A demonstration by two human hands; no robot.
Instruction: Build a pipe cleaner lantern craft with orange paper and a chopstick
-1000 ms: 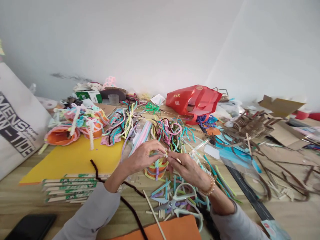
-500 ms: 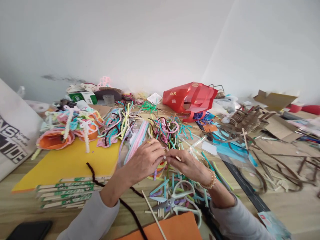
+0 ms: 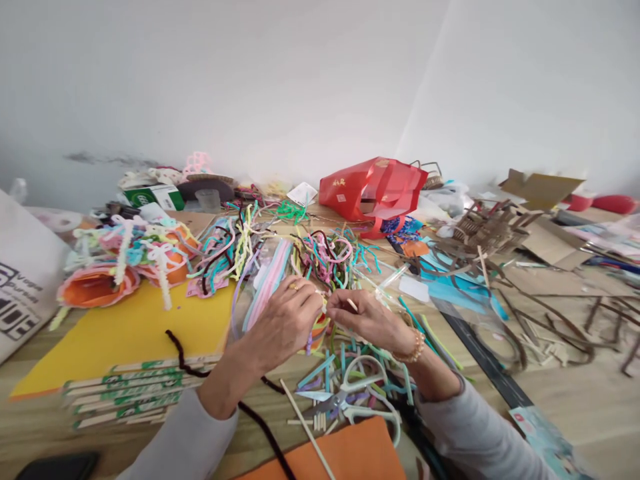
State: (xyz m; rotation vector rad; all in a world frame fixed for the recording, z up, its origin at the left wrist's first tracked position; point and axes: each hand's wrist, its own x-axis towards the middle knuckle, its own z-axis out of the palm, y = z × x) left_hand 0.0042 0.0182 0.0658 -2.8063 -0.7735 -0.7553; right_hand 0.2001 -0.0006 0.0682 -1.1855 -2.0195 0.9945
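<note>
A long wooden table (image 3: 565, 417) stands against a white wall (image 3: 250, 87) with a dark scuff at upper left, and it is heaped almost end to end. A red carrier bag (image 3: 373, 190) slumps at top centre, cut cardboard strips (image 3: 493, 230) pile up at the right, and a white printed tote bag (image 3: 25, 280) leans in at the left edge. A yellow foam sheet (image 3: 135, 340) lies left of centre, below a tangle of colored pipe cleaners (image 3: 320, 257). The right hand (image 3: 370, 320) pinches a short pale stick (image 3: 353, 305) between thumb and forefinger, just beside the left hand (image 3: 285, 323), whose curled fingers (image 3: 313, 300) meet something too small to make out (it could be a pipe-cleaner end, I can't say). Under both hands sits an orange-and-yellow coiled craft piece (image 3: 317, 333), partly hidden, with scissors (image 3: 350, 400) just below. Since the last look, the whole scene has slid left and up in view, leaving less of the tote bag showing, while the hands have barely shifted.
</note>
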